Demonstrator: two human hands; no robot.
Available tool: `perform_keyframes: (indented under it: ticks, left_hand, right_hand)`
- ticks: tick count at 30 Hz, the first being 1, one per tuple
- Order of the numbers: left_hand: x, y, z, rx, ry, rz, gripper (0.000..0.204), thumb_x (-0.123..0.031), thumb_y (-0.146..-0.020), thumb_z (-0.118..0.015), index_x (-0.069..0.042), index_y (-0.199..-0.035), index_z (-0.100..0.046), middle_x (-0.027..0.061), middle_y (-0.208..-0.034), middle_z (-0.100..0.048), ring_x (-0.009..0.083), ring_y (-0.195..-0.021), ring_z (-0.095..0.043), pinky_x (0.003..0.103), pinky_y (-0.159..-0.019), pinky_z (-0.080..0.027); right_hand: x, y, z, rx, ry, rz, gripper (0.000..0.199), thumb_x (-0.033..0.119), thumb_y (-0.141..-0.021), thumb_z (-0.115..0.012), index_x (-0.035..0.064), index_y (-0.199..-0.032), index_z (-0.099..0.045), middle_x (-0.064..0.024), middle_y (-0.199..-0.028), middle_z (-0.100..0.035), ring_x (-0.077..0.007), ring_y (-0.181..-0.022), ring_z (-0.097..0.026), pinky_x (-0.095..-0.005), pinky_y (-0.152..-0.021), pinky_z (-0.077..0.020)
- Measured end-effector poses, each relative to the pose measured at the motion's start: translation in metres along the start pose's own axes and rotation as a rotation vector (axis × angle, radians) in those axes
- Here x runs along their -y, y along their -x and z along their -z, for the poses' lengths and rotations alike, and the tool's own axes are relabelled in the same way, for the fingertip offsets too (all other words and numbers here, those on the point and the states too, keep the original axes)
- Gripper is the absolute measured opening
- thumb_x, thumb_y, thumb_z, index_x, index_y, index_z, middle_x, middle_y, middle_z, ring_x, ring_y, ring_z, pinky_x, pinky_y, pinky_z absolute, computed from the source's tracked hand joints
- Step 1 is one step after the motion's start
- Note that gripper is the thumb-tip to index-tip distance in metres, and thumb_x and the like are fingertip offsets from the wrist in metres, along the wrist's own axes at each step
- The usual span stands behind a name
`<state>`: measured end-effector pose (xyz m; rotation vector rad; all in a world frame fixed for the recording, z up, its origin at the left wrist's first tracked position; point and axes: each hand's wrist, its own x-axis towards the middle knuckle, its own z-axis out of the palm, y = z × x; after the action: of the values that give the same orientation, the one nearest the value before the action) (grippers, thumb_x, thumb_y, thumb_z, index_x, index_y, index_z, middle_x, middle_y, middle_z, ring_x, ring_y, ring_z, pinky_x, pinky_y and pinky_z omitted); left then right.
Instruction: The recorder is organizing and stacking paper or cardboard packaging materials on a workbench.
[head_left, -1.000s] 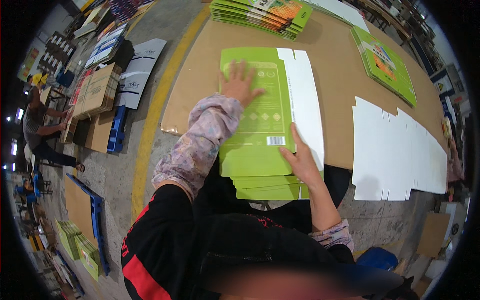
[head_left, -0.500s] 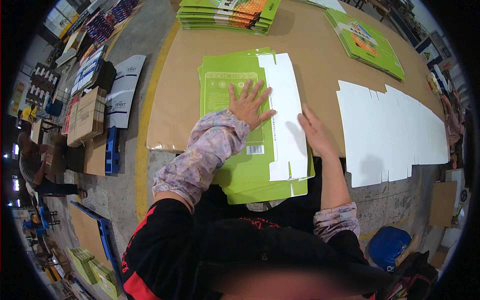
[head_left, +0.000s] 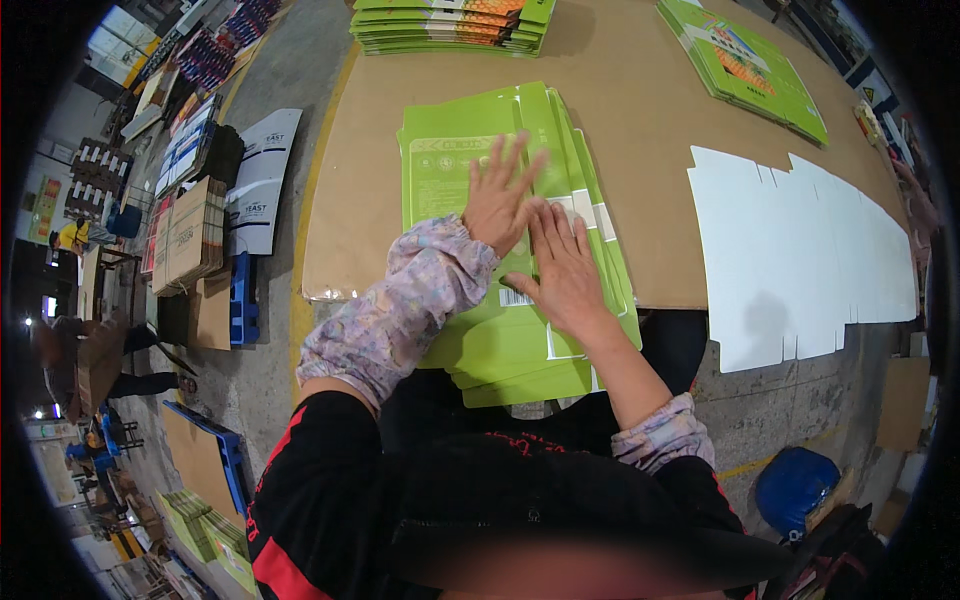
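A stack of flat green printed cartons [head_left: 440, 125] lies in front of me, overhanging the near table edge. My left hand [head_left: 495, 205], in a floral sleeve cover, is over the top carton with its fingers spread and slightly blurred. Flat on the carton's folded-over green strip, my right hand [head_left: 567, 270] has its fingers stretched out, right beside the left one. Its fingers hide part of the fold. A barcode patch [head_left: 515, 297] shows just below the right thumb.
The brown-covered table [head_left: 350, 200] carries a pile of green cartons [head_left: 450, 28] at the far side and another carton pile [head_left: 745, 70] far right. White carton blanks [head_left: 790, 250] overhang the right edge. Boxes [head_left: 190, 235] stand left; a blue container [head_left: 797, 490] sits lower right.
The top carton's white flap has been folded over leftward, so green now shows there. My right hand has moved left from the carton's right edge onto the fold; my left hand is slightly raised.
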<state>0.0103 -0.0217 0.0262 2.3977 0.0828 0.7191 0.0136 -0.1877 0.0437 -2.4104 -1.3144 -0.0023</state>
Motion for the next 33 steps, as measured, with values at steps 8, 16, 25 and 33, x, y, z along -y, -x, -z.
perform_keyframes:
  ticks: [8, 16, 25, 33]
  left_hand:
    - [0.042, -0.080, -0.015, 0.493, -0.592, -0.067, 0.069, -0.069, -0.084, -0.029, -0.034, -0.143, -0.019, -0.0097, -0.151, -0.014, 0.0251, -0.140, -0.008, 0.069, -0.103, -0.005]
    - [0.061, -0.086, -0.016, 0.505, -0.606, 0.211, 0.071, -0.070, -0.084, -0.029, -0.034, -0.144, -0.016, -0.0072, -0.152, -0.010, 0.0216, -0.140, -0.009, 0.066, -0.104, -0.001]
    - [0.049, -0.083, -0.011, 0.495, -0.602, 0.286, 0.066, -0.068, -0.085, -0.031, -0.035, -0.142, -0.022, -0.0059, -0.151, -0.016, 0.0214, -0.139, -0.012, 0.065, -0.104, -0.001]
    - [0.055, -0.085, -0.008, 0.454, -0.592, 0.300, 0.068, -0.069, -0.084, -0.033, -0.034, -0.142, -0.025, -0.0052, -0.151, -0.017, 0.0213, -0.139, -0.012, 0.064, -0.105, 0.000]
  right_hand:
    - [0.028, 0.066, 0.013, 0.042, -0.030, 0.000, 0.084, 0.043, -0.080, -0.061, -0.0090, -0.136, -0.025, -0.0232, -0.144, -0.023, -0.0312, -0.137, -0.017, -0.0460, -0.112, -0.0106]
    - [-0.083, 0.130, 0.075, -0.238, -0.071, -0.212, 0.054, 0.024, -0.077, -0.067, -0.0028, -0.120, -0.049, -0.0224, -0.129, -0.046, -0.0352, -0.123, -0.042, -0.0426, -0.103, -0.0327]
    - [-0.171, 0.179, 0.081, 0.007, 0.378, -0.703, 0.053, 0.021, -0.082, -0.054, -0.0064, -0.124, -0.037, -0.0303, -0.129, -0.037, -0.0416, -0.120, -0.038, -0.0500, -0.094, -0.0382]
    - [-0.102, 0.114, 0.225, -0.360, -0.359, -0.347, 0.025, 0.016, -0.091, -0.044, -0.0066, -0.098, -0.052, -0.0230, -0.080, -0.056, -0.0299, -0.075, -0.056, -0.0349, -0.070, -0.0436]
